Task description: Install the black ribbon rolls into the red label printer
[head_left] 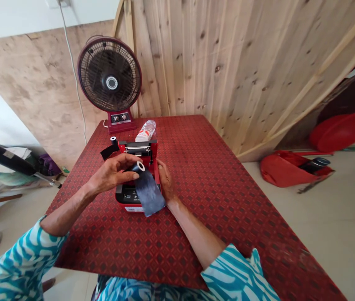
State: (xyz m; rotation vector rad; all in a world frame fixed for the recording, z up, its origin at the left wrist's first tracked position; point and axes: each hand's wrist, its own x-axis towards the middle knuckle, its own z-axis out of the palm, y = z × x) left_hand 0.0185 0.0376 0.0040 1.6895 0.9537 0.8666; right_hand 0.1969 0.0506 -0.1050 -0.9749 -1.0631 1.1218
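My left hand (114, 171) pinches a roll of black thermal transfer ribbon (139, 167) with a white core. A loose dark strip of the ribbon (149, 194) hangs from the roll across the printer's front. The red and black label printer (124, 196) stands on the table with its lid raised, baring the roller mechanism. My right hand (166, 179) grips the printer's right side, its fingers partly hidden behind the ribbon and the casing. Behind the printer's left side a second small black roll (113, 140) stands with a dark strip beside it.
A clear plastic bottle (146, 130) lies behind the printer. The fan (111, 79) stands at the table's back left, near the wooden wall (215, 62). A red patterned cloth covers the table (221, 196). On the floor at right sits a red bag (279, 169).
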